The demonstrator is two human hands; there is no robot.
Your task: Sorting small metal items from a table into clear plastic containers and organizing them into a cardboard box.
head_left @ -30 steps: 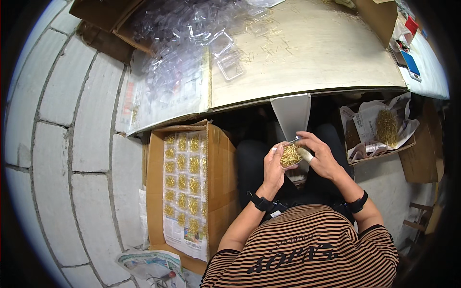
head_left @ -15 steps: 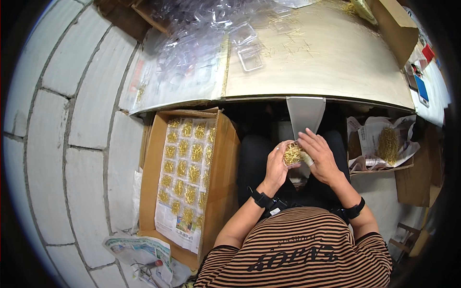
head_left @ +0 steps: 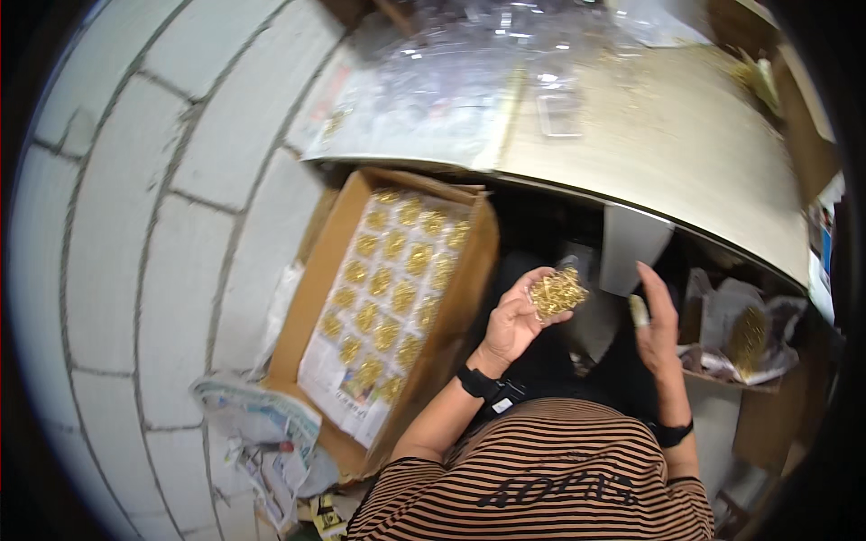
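Observation:
My left hand (head_left: pixel 508 332) grips a small clear plastic box (head_left: pixel 559 294) heaped with gold-coloured, pin-like pieces. A clear lid seems to stand up at its far edge, though blur leaves this uncertain. To the right, my right hand (head_left: pixel 660 323) is held apart from the box, fingers stretched out and nothing visible in it. Its thumb has a pale wrap (head_left: pixel 639 311). Left of my lap, a cardboard carton (head_left: pixel 460 302) holds rows of similar filled clear boxes (head_left: pixel 394 243) on printed paper.
A pale table (head_left: pixel 667 135) spans the far side, with a heap of clear plastic boxes (head_left: pixel 451 77) at its left. On my right, a paper-lined box (head_left: pixel 717 365) holds loose gold pieces (head_left: pixel 747 341). A plastic bag (head_left: pixel 262 424) lies near the carton; a block wall (head_left: pixel 135 261) rises at left.
My right hand has left the box and moved right, fingers straightened. My left hand still holds the box. The whole view has turned and shifted, with the carton now slanted.

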